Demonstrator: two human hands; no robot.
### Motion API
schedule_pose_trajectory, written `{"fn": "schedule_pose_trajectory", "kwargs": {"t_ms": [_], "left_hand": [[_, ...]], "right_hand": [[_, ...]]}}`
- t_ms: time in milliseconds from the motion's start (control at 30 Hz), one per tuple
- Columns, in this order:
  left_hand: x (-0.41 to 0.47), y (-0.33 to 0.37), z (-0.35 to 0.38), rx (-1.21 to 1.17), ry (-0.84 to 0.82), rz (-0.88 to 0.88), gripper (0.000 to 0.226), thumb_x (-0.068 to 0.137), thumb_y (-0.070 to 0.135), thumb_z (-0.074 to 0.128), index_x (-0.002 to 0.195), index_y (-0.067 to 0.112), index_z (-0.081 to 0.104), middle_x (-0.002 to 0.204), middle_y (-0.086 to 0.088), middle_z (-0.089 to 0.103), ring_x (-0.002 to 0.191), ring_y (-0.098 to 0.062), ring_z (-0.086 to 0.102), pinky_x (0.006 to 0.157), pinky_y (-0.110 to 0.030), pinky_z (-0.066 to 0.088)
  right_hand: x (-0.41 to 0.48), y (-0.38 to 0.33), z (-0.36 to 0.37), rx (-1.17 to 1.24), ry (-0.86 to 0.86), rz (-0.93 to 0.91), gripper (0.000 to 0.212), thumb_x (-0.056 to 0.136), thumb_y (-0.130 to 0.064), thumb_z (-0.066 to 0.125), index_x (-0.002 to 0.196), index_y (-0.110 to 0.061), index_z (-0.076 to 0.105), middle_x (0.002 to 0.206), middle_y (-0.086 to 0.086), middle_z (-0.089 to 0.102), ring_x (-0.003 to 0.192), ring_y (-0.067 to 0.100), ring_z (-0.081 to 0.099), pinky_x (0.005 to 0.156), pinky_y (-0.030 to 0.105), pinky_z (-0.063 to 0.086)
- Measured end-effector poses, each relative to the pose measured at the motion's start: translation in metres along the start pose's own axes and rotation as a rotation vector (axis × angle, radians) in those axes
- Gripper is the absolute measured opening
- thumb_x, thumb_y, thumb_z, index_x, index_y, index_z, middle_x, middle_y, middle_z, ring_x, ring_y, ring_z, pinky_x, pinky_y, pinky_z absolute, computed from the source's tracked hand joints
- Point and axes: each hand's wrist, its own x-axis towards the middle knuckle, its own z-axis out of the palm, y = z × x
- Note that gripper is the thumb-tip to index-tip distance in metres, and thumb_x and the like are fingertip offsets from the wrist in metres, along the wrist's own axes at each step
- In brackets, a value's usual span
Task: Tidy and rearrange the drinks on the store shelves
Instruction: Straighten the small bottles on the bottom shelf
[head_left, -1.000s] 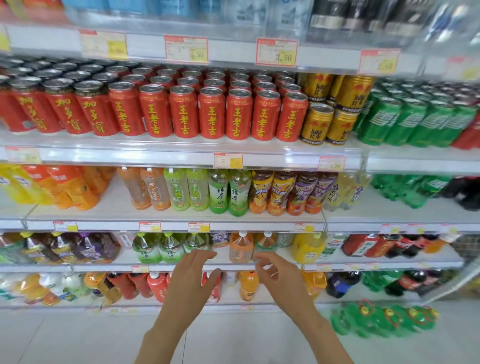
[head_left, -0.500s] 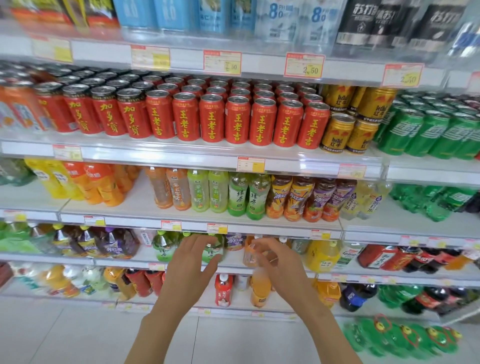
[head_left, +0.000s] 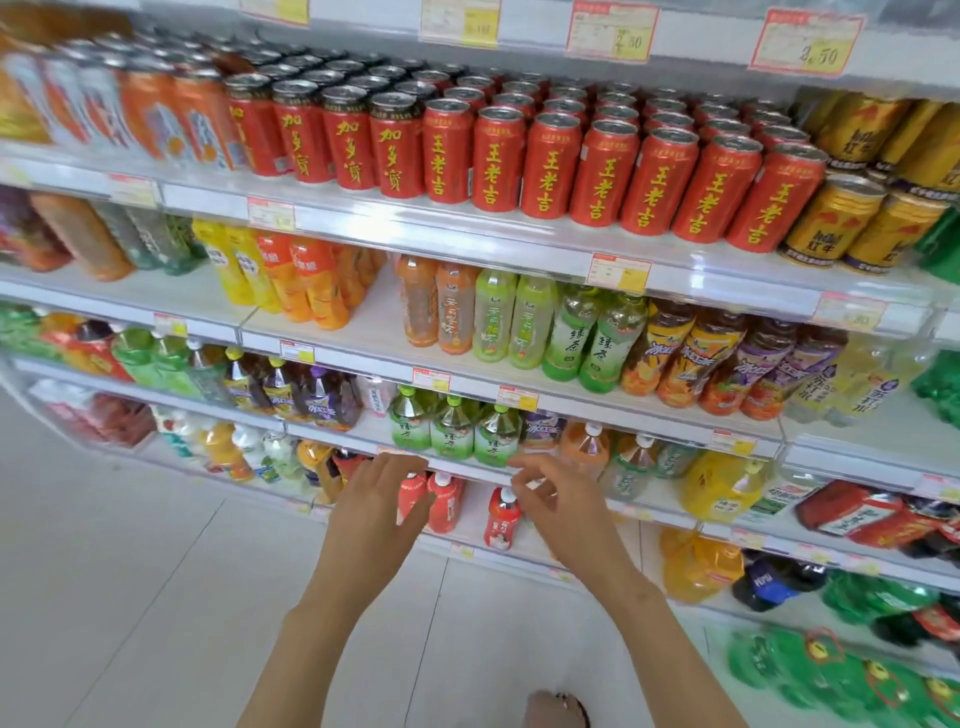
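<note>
At twelve o'clock, hovered left hand (head_left: 384, 512) and right hand (head_left: 563, 514) near green tea bottles (head_left: 454, 431), fingers loose, empty; likely needed upright grips.

Red cans (head_left: 550, 166) with yellow characters; gold cans (head_left: 831, 223); green-labelled bottles (head_left: 592, 338); orange bottles (head_left: 306, 275); white shelves (head_left: 467, 234).
</note>
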Motion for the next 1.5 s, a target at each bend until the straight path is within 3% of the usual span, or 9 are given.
{"fn": "schedule_pose_trajectory", "kwargs": {"t_ms": [133, 400, 667, 767, 933, 1100, 1200, 1333, 1500], "left_hand": [[-0.023, -0.013, -0.008, 0.002, 0.036, -0.121, 0.024, 0.084, 0.021, 0.065, 0.108, 0.02, 0.061, 0.102, 0.006, 0.06, 0.097, -0.016, 0.054, 0.072, -0.028, 0.044], [-0.026, -0.041, -0.04, 0.041, 0.145, -0.205, 0.023, 0.084, 0.019, 0.065, 0.106, 0.019, 0.061, 0.101, 0.005, 0.061, 0.097, -0.019, 0.055, 0.072, -0.027, 0.039], [-0.02, -0.085, -0.068, 0.031, 0.212, -0.318, 0.028, 0.086, 0.02, 0.064, 0.113, 0.017, 0.059, 0.107, 0.003, 0.06, 0.103, -0.021, 0.055, 0.08, -0.032, 0.044], [-0.021, -0.11, -0.078, 0.028, 0.204, -0.368, 0.027, 0.085, 0.018, 0.064, 0.111, 0.017, 0.059, 0.106, 0.002, 0.06, 0.103, -0.023, 0.056, 0.079, -0.036, 0.045], [-0.011, -0.16, -0.102, 0.057, 0.193, -0.439, 0.027, 0.086, 0.022, 0.063, 0.112, 0.018, 0.058, 0.107, 0.002, 0.059, 0.104, -0.02, 0.055, 0.078, -0.035, 0.046], [0.02, -0.208, -0.127, 0.074, 0.154, -0.39, 0.025, 0.083, 0.02, 0.066, 0.106, 0.012, 0.061, 0.101, -0.001, 0.062, 0.097, -0.025, 0.058, 0.076, -0.033, 0.044], [0.041, -0.231, -0.144, 0.096, 0.129, -0.352, 0.027, 0.083, 0.025, 0.064, 0.105, 0.011, 0.062, 0.099, -0.003, 0.063, 0.094, -0.027, 0.059, 0.077, -0.037, 0.047], [0.06, -0.252, -0.163, 0.12, 0.167, -0.315, 0.029, 0.081, 0.029, 0.06, 0.105, 0.013, 0.063, 0.098, -0.002, 0.064, 0.092, -0.027, 0.06, 0.075, -0.038, 0.049], [0.078, -0.271, -0.175, 0.105, 0.204, -0.285, 0.025, 0.082, 0.016, 0.068, 0.106, 0.014, 0.062, 0.097, 0.0, 0.063, 0.092, -0.024, 0.059, 0.075, -0.035, 0.047]], "right_hand": [[0.0, -0.004, 0.021, 0.011, -0.083, -0.004, 0.021, 0.091, -0.021, 0.056, 0.105, -0.036, 0.06, 0.087, -0.016, 0.062, 0.074, 0.003, 0.058, 0.068, 0.02, 0.049], [0.024, -0.038, 0.061, 0.018, -0.197, -0.078, 0.021, 0.091, -0.02, 0.055, 0.108, -0.028, 0.063, 0.089, -0.011, 0.064, 0.07, 0.002, 0.056, 0.068, 0.026, 0.049], [0.068, -0.079, 0.12, 0.029, -0.292, -0.219, 0.018, 0.089, -0.019, 0.059, 0.105, -0.026, 0.064, 0.078, -0.018, 0.063, 0.066, -0.002, 0.055, 0.064, 0.019, 0.047], [0.086, -0.092, 0.152, 0.031, -0.363, -0.222, 0.017, 0.089, -0.025, 0.057, 0.106, -0.029, 0.062, 0.086, -0.01, 0.067, 0.068, 0.006, 0.059, 0.061, 0.025, 0.048], [0.115, -0.116, 0.205, 0.02, -0.396, -0.255, 0.022, 0.088, -0.019, 0.059, 0.11, -0.021, 0.063, 0.09, -0.001, 0.069, 0.078, 0.015, 0.066, 0.078, 0.039, 0.054], [0.15, -0.142, 0.241, 0.024, -0.381, -0.198, 0.025, 0.088, -0.017, 0.056, 0.112, -0.021, 0.063, 0.09, -0.007, 0.065, 0.077, 0.017, 0.066, 0.079, 0.04, 0.053], [0.173, -0.16, 0.255, 0.03, -0.386, -0.176, 0.022, 0.089, -0.019, 0.057, 0.11, -0.024, 0.062, 0.083, -0.014, 0.061, 0.066, 0.011, 0.061, 0.074, 0.04, 0.054], [0.197, -0.184, 0.27, 0.012, -0.368, -0.181, 0.023, 0.089, -0.019, 0.054, 0.11, -0.028, 0.061, 0.079, -0.021, 0.056, 0.059, 0.006, 0.054, 0.058, 0.026, 0.047], [0.215, -0.201, 0.273, -0.012, -0.337, -0.225, 0.024, 0.09, -0.022, 0.055, 0.113, -0.027, 0.061, 0.091, -0.012, 0.062, 0.072, 0.005, 0.057, 0.071, 0.024, 0.047]]}}
